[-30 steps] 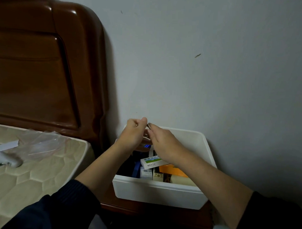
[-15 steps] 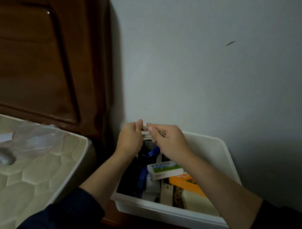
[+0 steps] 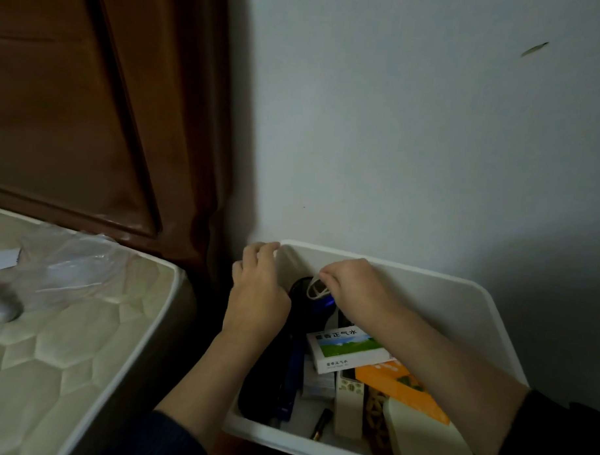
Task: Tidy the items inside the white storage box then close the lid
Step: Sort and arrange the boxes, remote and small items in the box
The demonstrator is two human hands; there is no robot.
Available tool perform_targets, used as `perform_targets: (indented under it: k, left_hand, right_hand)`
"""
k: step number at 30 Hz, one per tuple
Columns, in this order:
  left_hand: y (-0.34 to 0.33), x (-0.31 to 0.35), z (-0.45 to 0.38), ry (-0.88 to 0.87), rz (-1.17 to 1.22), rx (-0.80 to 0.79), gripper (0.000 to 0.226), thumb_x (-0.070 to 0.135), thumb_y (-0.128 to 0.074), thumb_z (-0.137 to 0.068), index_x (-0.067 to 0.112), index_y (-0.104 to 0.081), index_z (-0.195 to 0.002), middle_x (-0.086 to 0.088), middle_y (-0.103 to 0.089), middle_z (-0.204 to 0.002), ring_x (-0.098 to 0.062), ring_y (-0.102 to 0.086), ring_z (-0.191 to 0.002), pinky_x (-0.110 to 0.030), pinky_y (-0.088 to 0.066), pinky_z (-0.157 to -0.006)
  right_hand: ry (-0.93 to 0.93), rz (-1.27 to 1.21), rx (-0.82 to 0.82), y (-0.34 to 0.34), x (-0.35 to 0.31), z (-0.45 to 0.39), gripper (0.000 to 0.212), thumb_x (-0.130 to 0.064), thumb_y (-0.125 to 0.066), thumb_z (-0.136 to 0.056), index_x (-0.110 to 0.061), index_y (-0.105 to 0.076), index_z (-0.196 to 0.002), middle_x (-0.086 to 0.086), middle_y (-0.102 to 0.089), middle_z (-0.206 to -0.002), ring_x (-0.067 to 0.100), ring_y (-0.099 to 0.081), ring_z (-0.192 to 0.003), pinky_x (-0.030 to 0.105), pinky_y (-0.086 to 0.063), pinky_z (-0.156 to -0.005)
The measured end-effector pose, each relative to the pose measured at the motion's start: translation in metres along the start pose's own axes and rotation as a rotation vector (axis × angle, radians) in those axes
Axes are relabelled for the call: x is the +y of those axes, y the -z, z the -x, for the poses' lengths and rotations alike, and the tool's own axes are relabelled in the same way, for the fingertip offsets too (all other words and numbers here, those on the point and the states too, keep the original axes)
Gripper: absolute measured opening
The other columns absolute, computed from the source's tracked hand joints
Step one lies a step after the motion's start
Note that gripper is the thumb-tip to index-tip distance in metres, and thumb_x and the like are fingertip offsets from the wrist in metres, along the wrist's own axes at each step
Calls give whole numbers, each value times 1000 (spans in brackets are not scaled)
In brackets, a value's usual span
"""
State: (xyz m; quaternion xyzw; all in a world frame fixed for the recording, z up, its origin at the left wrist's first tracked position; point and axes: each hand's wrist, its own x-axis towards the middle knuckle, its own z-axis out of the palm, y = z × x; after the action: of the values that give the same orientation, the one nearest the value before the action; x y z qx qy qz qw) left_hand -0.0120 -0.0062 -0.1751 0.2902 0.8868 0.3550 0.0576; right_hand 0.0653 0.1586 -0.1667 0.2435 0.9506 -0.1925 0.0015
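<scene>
The white storage box (image 3: 436,276) stands open against the wall, with no lid in view. Inside lie a white and green medicine carton (image 3: 347,349), an orange box (image 3: 400,384), a dark case with a blue strap (image 3: 292,370), a cream remote (image 3: 348,406) and a small dark pen-like item (image 3: 322,427). My right hand (image 3: 354,290) pinches a small pale looped band (image 3: 315,289) over the box's back left part. My left hand (image 3: 257,290) is at the back left corner, fingers curled over the rim; what it holds is hidden.
A quilted mattress (image 3: 66,355) lies to the left, carrying a clear plastic bag (image 3: 69,263) and a white object (image 3: 0,307) at the frame edge. A dark wooden headboard (image 3: 108,118) rises behind it. The grey wall backs the box.
The view has come closer and lower over the box. My hands have parted: the left went to the box's back left corner, and the right lowered the pale band into the box.
</scene>
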Motion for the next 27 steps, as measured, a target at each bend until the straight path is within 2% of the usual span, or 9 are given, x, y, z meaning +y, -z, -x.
perform_targets:
  k: [3,5,7,9,14,20,24,27]
  left_hand:
    - [1,-4,-7,120,69,-100,85,-2,-59,-90,12,-18,-164,-8,-19,-163,-37,-33,-145,-46,-35,-117]
    - [1,-7,-9,129,39,-107,82,-2,-59,-88,9,-24,-162,-13,-23,-161,-39,-29,-145,-42,-28,-120]
    - [2,-8,-10,120,58,-113,72,-3,-53,-89,9,-34,-157,-14,-31,-157,-39,-35,-142,-44,-32,-118]
    - [1,-7,-10,120,69,-119,65,-1,-47,-94,10,-35,-157,-14,-35,-156,-39,-40,-141,-50,-36,-118]
    - [2,-6,-11,119,66,-134,59,3,-39,-100,11,-32,-158,-14,-35,-156,-39,-44,-139,-56,-37,-116]
    - [3,-7,-13,147,117,-102,55,7,-37,-104,12,-35,-158,-14,-36,-157,-37,-44,-140,-54,-35,-118]
    - [3,-6,-13,154,121,-84,54,7,-37,-104,12,-36,-158,-13,-38,-155,-36,-45,-139,-53,-36,-117]
    - [2,-6,-13,167,124,-78,54,8,-37,-104,12,-36,-158,-12,-38,-155,-35,-45,-139,-52,-37,-118]
  right_hand:
    - [-31,126,-45,-19,-11,-14,37,-34,-46,-111,-12,-74,-100,13,-69,-96,32,-68,-89,37,-56,-84]
    - [0,221,-46,-29,-17,-18,30,-29,-50,-110,-12,-74,-107,14,-70,-98,34,-70,-89,39,-58,-81]
    - [-2,272,-81,-37,-22,-19,17,-14,-58,-102,-11,-74,-106,15,-71,-97,36,-72,-90,39,-59,-78]
    - [-18,286,-106,-43,-28,-20,16,-7,-60,-96,-11,-74,-103,15,-73,-100,37,-73,-92,38,-56,-75]
    - [-14,262,-162,-59,-40,-22,21,-11,-58,-100,-10,-75,-112,16,-74,-113,36,-72,-105,35,-47,-73]
    - [-72,219,-307,-45,-38,-31,27,-23,-53,-103,-13,-74,-118,16,-72,-123,35,-69,-111,36,-51,-84]
    - [-133,172,-394,-34,-43,-33,33,-28,-51,-106,-3,-71,-114,21,-73,-116,35,-73,-101,32,-51,-77]
    - [-158,213,-303,-27,-47,-30,22,-18,-62,-100,-5,-73,-114,16,-74,-106,33,-75,-93,28,-51,-69]
